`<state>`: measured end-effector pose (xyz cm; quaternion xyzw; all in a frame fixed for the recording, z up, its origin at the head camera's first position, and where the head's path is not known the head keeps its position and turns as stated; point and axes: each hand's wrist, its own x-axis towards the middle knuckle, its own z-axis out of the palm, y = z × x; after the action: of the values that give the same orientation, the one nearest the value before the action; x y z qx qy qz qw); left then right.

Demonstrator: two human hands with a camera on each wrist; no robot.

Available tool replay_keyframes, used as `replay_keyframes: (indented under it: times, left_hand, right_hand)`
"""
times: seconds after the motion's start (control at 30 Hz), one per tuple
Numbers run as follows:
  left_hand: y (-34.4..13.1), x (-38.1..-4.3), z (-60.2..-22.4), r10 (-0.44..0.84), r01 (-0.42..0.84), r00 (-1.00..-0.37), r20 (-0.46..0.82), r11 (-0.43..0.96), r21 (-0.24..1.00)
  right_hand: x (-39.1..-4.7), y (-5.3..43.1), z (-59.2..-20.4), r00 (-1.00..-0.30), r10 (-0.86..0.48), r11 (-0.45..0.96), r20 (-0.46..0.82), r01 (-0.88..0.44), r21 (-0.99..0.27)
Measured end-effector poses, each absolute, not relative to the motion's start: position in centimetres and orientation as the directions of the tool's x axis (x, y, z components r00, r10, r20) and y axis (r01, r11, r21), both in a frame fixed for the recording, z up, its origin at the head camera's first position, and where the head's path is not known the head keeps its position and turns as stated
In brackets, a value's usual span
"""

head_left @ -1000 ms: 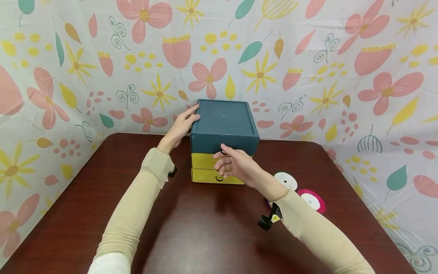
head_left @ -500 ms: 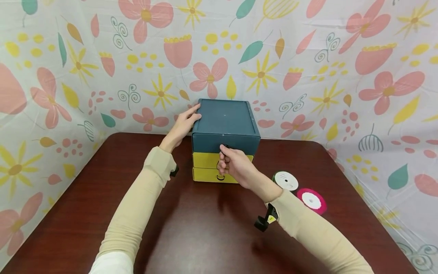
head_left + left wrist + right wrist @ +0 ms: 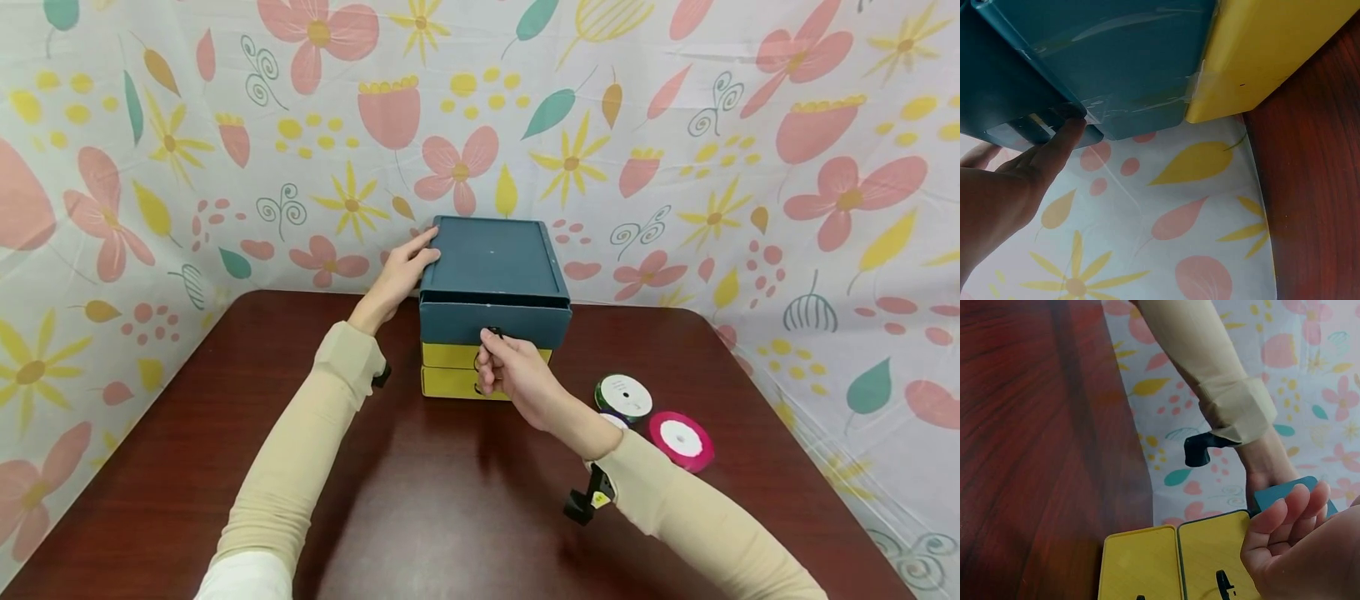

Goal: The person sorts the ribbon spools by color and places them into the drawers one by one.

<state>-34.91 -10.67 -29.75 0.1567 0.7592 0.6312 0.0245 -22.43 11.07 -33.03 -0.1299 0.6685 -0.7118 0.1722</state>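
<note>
A small drawer cabinet stands at the back of the table, with a dark blue top section (image 3: 491, 254) over two yellow drawers (image 3: 450, 382). Its blue drawer (image 3: 453, 322) is pulled slightly out, leaving a dark gap under the top. My right hand (image 3: 521, 375) pinches the black handle (image 3: 495, 332) of that drawer between thumb and curled fingers. My left hand (image 3: 401, 275) rests on the upper left edge of the cabinet, fingers fairly straight. In the left wrist view its fingers (image 3: 1063, 144) touch the blue side. The drawer's contents are hidden.
Several ribbon spools lie right of the cabinet: a white-faced one with a green edge (image 3: 624, 396), a magenta one (image 3: 681, 441), and another partly behind the right forearm. A floral cloth (image 3: 645, 150) hangs behind the dark wooden table (image 3: 420, 500).
My right hand closed on the black handle and drew the blue drawer a little toward me, opening a gap. My left hand stayed on the cabinet.
</note>
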Motion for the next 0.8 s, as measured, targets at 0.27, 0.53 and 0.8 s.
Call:
replay_keyframes:
  times: [0.27,0.53,0.8]
  left_hand:
    - [-10.8,-34.9,-30.0,0.263,0.265,-0.940,0.215,0.175,0.948]
    - [-10.8,-34.6,-29.8,0.259,0.243,-0.946,0.193,0.174,0.954]
    - [-10.7,-34.7,-29.7,0.275,0.196,-0.950,0.151,0.145,0.970]
  right_hand:
    - [-21.4,11.0,-33.4,-0.914,-0.404,-0.048,-0.041,0.066,-0.997]
    - [-20.0,10.9,-33.4,-0.909,-0.416,-0.053,-0.040,0.068,-0.996]
    - [-18.8,11.0,-33.7,-0.904,-0.425,-0.047,-0.031,0.056,-0.997]
